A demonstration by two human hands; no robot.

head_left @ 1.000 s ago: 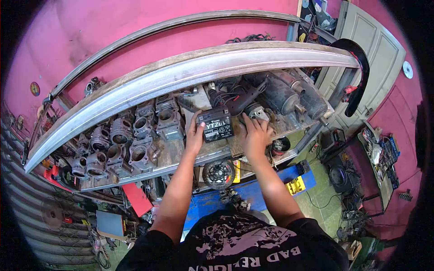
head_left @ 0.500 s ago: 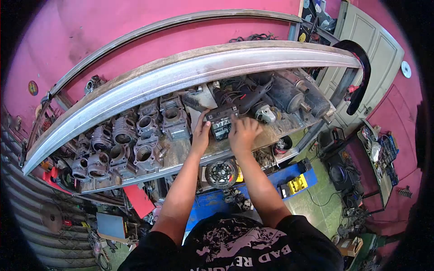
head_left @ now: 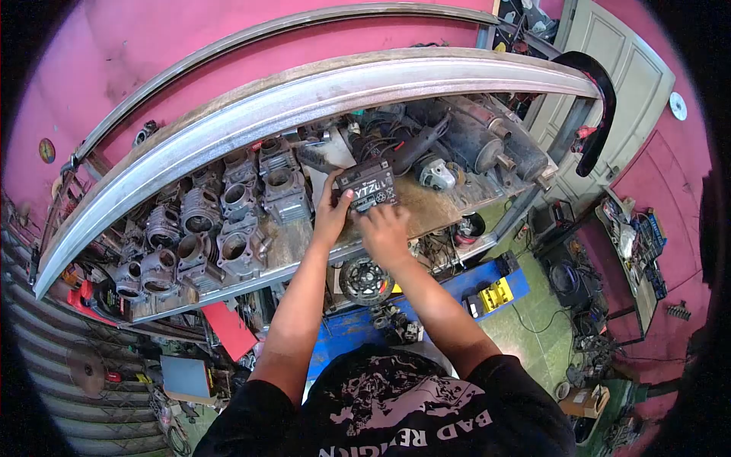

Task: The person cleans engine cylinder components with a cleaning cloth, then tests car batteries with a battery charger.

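Note:
A black battery (head_left: 368, 187) with white lettering is tilted above the shelf's wooden board (head_left: 435, 209). My left hand (head_left: 333, 212) grips its left side, thumb along the near edge. At the battery's lower edge is my right hand (head_left: 383, 231), its fingers bent against or just below the case; whether they hold anything is hidden. Left of the battery stand several metal engine cylinders (head_left: 283, 185). A round silver metal part (head_left: 438, 175) lies to its right.
A metal shelf rail (head_left: 327, 85) arches above the work area. Exhaust cans (head_left: 476, 141) lie at the right of the shelf. Below the shelf are a round wheel-like part (head_left: 365, 280) and a blue surface (head_left: 449, 289) with a yellow part (head_left: 496, 294).
The battery has turned and its lettered face shows more fully. My right hand has moved from its right side down to its lower edge. The whole view has shifted slightly.

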